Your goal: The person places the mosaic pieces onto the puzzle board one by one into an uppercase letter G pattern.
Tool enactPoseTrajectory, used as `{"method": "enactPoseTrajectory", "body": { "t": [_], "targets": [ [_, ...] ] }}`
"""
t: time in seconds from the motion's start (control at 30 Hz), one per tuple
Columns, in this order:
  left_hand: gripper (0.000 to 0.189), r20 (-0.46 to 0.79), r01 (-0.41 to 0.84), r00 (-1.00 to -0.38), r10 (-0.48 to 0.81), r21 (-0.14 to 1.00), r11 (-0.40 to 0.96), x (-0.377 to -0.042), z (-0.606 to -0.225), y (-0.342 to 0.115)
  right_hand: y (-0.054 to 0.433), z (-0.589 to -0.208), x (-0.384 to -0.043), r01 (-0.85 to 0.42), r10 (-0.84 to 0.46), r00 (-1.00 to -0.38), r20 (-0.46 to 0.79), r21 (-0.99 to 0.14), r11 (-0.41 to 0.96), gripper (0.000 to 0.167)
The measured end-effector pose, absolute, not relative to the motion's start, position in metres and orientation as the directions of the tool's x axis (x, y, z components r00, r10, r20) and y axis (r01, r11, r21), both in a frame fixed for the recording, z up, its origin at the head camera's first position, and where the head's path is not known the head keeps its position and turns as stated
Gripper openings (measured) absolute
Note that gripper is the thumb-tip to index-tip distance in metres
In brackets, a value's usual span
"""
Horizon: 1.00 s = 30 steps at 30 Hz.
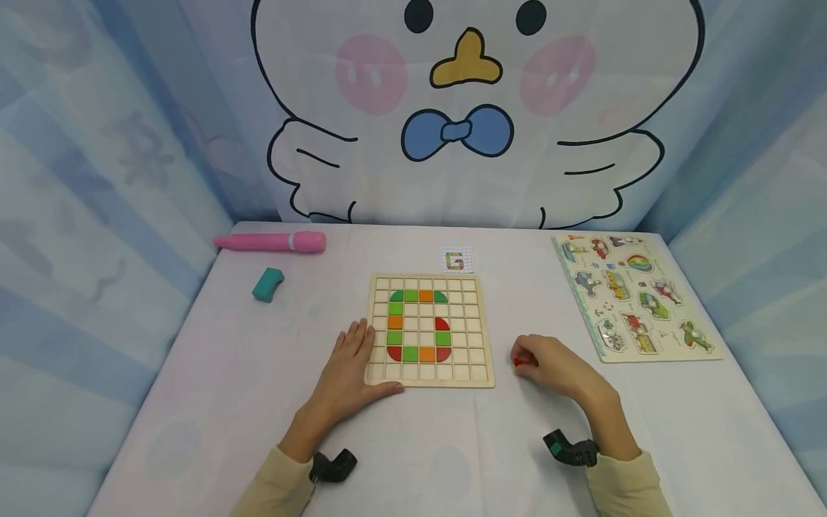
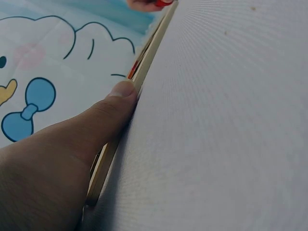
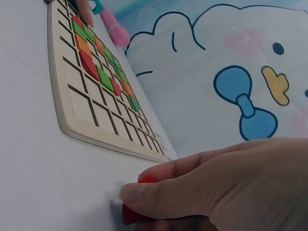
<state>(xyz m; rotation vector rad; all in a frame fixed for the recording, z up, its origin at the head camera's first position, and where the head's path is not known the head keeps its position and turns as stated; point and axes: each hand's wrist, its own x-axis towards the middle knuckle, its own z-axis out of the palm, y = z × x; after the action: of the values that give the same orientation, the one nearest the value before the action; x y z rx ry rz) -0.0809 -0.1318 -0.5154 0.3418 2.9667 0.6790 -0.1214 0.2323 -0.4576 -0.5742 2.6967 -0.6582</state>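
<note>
A wooden grid board (image 1: 466, 356) lies on the table, with green, orange and red tiles (image 1: 427, 354) laid in a G shape. Several of the corner tiles are rounded. My left hand (image 1: 342, 375) rests at the board's lower left corner, fingers extended along the left side and thumb on the front edge. To the right of the board, my right hand (image 1: 554, 365) pinches a small red piece (image 3: 133, 215) between thumb and fingers. Part of that piece is hidden by the fingers. Behind the board lies a small card (image 1: 456, 260) printed with a similar coloured G.
At the back left lie a pink pen-like stick (image 1: 268, 242) and a teal block (image 1: 268, 284). A picture puzzle board (image 1: 607, 350) occupies the back right. A curtain (image 1: 381, 187) with a cartoon figure hangs behind the table (image 1: 446, 445).
</note>
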Motion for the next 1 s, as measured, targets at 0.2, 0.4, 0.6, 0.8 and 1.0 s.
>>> {"method": "enactPoseTrajectory", "body": {
  "t": [0.2, 0.4, 0.6, 0.8, 1.0],
  "targets": [
    [0.118, -0.012, 0.207, -0.972, 0.236, 0.442, 0.873, -0.081, -0.515, -0.132, 0.229, -0.454, -0.125, -0.32, -0.439, -0.887, -0.142, -0.497, 0.807, 0.01],
    [0.118, -0.015, 0.205, -0.972, 0.236, 0.442, 0.873, -0.081, -0.514, -0.132, 0.222, -0.449, -0.131, -0.355, -0.451, -0.889, -0.077, -0.506, 0.786, 0.01],
    [0.118, -0.019, 0.203, -0.971, 0.236, 0.449, 0.87, -0.081, -0.514, -0.132, 0.211, -0.444, -0.136, -0.373, -0.456, -0.889, -0.035, -0.522, 0.767, 0.014],
    [0.119, -0.03, 0.196, -0.972, 0.234, 0.448, 0.872, -0.081, -0.515, -0.132, 0.198, -0.44, -0.142, -0.376, -0.461, -0.887, -0.023, -0.542, 0.751, 0.017],
    [0.119, -0.03, 0.197, -0.971, 0.236, 0.452, 0.87, -0.081, -0.516, -0.132, 0.186, -0.438, -0.149, -0.38, -0.465, -0.885, -0.011, -0.56, 0.736, 0.016]
  ]
}}
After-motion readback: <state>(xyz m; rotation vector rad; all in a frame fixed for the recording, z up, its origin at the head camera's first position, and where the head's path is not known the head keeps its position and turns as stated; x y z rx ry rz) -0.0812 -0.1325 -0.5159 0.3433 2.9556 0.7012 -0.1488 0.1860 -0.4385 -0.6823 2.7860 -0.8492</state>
